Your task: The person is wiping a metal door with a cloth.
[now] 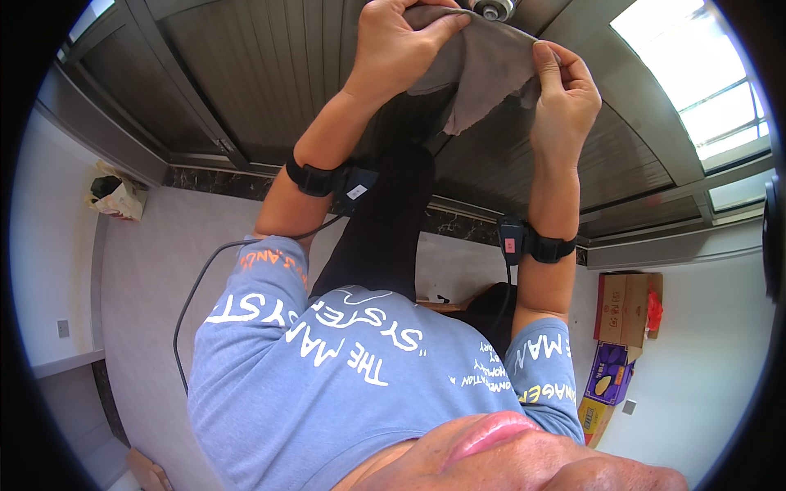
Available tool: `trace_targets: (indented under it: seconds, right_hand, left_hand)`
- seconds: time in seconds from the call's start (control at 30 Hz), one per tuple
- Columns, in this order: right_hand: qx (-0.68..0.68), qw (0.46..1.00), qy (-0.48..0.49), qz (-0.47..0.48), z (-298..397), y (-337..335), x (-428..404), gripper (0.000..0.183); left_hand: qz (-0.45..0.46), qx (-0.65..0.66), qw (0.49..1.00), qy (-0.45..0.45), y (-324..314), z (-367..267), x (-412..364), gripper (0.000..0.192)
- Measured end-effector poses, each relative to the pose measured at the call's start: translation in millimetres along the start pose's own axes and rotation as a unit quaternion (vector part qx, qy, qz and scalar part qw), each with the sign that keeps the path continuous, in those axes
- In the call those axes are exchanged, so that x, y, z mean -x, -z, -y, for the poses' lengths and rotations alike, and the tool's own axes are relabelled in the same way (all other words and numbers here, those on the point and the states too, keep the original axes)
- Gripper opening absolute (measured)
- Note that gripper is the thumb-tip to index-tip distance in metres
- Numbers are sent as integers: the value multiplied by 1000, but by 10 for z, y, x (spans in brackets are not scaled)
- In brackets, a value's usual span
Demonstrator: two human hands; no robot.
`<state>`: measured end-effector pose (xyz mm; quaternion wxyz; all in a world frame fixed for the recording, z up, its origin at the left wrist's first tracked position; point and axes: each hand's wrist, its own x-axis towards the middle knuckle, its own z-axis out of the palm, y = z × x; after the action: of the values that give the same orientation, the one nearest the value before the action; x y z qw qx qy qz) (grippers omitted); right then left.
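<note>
A grey-brown cloth (491, 70) with a ragged lower edge hangs stretched between my hands near the top of the view. My left hand (399, 46) pinches its upper edge between thumb and fingers. At the cloth's other upper corner, my right hand (565, 86) has its thumb and fingers closed on the fabric. Just behind the cloth's top edge is a round metal fitting (491, 8), partly cut off by the frame. Black straps with small boxes and cables are around both forearms.
Dark panelled metal doors (258, 80) stand before me, with a bright barred window (700, 73) at upper right. Cardboard boxes (614, 310) line the right wall. A bag (120, 196) sits on the floor (159, 258) at the left. One knee is raised in front of me.
</note>
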<state>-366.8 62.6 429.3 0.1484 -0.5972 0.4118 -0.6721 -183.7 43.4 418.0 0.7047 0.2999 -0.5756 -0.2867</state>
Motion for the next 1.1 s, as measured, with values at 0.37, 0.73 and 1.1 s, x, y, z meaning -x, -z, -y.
trace_targets:
  seconds: [0.37,0.73,1.1]
  right_hand:
    - [-49,998,-2,-27,14,-60,-68,20]
    - [-24,999,-31,7,-164,-3,-150,18]
    - [123,985,107,61,371,-11,-683,25]
  left_hand:
    - [-36,-32,998,-29,-63,-85,-97,12]
    - [-58,-140,972,-181,-92,-147,-141,14]
    - [-27,-20,998,49,-355,164,57,18]
